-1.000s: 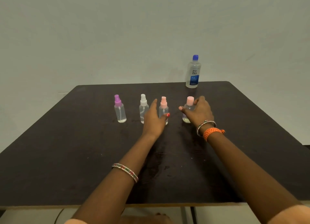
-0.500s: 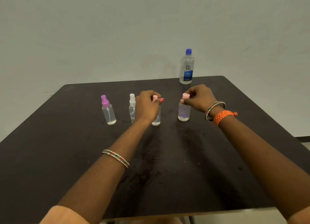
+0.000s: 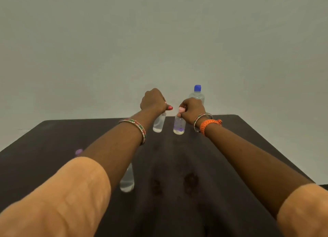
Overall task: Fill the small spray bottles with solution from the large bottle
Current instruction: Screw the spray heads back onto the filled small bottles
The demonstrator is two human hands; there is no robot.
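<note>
Just above the middle of the frame both hands are raised, each holding a small spray bottle by its top. The left hand (image 3: pixel 154 100) has its fingers curled down over the cap of one small bottle (image 3: pixel 159 124), so the cap is hidden; the clear body hangs below the fist, tilted slightly, its base low over the dark table (image 3: pixel 230 148). Whether that base touches the surface cannot be told. The right hand (image 3: pixel 192 110) pinches the pink cap (image 3: pixel 181 109) of the second small bottle (image 3: pixel 179 126) between thumb and curled fingers; this bottle stands nearly upright, just beside the first, a narrow gap between them.

The large bottle (image 3: pixel 197 94) with the blue cap stands behind the right hand, near the table's far edge, its lower part covered by the knuckles.

Lower left of centre, a third clear small bottle (image 3: pixel 127 181) stands half hidden behind the left forearm, and a purple cap (image 3: pixel 79 152) shows beside the orange sleeve (image 3: pixel 62 197).

Bare tabletop runs down the centre between the forearms and out to the right edge.
</note>
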